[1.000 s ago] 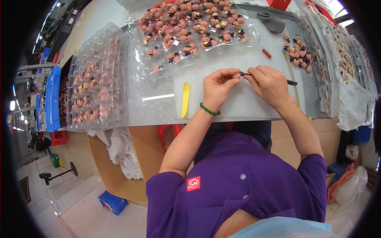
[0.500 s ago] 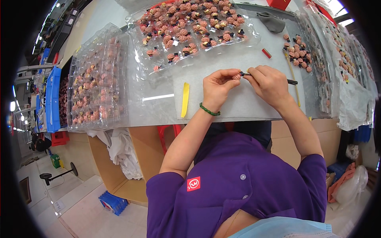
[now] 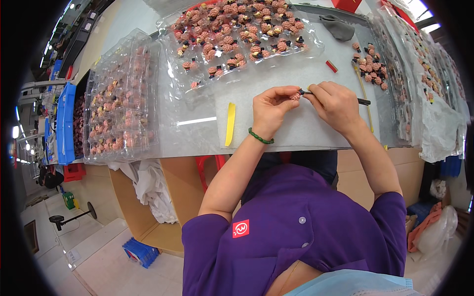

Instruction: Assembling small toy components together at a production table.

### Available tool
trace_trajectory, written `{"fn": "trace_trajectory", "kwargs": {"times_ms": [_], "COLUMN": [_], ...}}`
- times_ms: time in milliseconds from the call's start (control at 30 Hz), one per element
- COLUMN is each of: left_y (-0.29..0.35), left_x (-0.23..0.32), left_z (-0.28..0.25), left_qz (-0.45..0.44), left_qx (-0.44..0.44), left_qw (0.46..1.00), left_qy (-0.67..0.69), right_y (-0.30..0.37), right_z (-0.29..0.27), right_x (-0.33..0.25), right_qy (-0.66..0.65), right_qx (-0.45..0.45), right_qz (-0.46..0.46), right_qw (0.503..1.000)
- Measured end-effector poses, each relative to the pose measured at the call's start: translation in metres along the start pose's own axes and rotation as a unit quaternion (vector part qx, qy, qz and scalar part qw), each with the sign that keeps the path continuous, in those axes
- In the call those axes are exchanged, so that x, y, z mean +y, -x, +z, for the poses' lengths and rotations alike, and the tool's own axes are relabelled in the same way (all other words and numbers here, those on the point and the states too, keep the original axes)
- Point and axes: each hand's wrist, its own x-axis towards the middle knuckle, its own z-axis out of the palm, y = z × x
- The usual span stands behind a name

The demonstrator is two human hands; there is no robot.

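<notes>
Between the thumb and fingers of my left hand (image 3: 273, 107) is a small pink, bumpy figurine (image 3: 295, 96) with a dark part on its right side. My right hand (image 3: 336, 104) is closed round a thin black-handled tool (image 3: 364, 101), whose dark tip meets the figurine; I cannot make out whether it is a brush or a pen. Both hands are over a pale sheet (image 3: 316, 130) on the table. To the right lies a loose pile of similar pink figurines (image 3: 371, 67). Beyond my hands a clear plastic tray (image 3: 308, 54) holds many more of them.
More filled clear trays (image 3: 121, 93) are stacked at the left, and others (image 3: 402, 79) at the right. A yellow strip (image 3: 230, 124), a red stick (image 3: 332, 66), a thin yellowish stick (image 3: 364, 96) and a grey cloth (image 3: 337, 27) lie on the table. An open cardboard box (image 3: 173, 187) stands below its edge.
The figurine has turned very slightly in my left fingers. The tool has barely shifted, and both hands stay in the same place.
</notes>
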Motion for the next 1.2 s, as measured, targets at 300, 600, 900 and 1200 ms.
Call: {"fn": "trace_trajectory", "kwargs": {"times_ms": [300,600,900,1200], "left_y": [0.000,-0.001,-0.002,-0.003], "left_x": [0.000,0.000,0.002,0.003], "left_z": [0.000,0.000,0.002,0.002], "left_qz": [0.003,0.005,0.004,0.014], "left_qx": [-0.012,-0.005,0.030,0.040], "left_qw": [1.000,1.000,1.000,0.999], "left_qy": [0.005,0.001,0.001,0.010], "right_y": [-0.001,0.000,0.009,0.046], "right_z": [0.001,0.001,0.011,-0.018], "right_x": [0.001,0.002,0.019,0.084], "right_qy": [-0.004,-0.007,0.004,0.070], "right_qx": [-0.011,0.010,0.028,0.038], "right_qz": [0.007,0.004,0.074,0.260], "right_qw": [1.000,1.000,0.997,0.962]}}
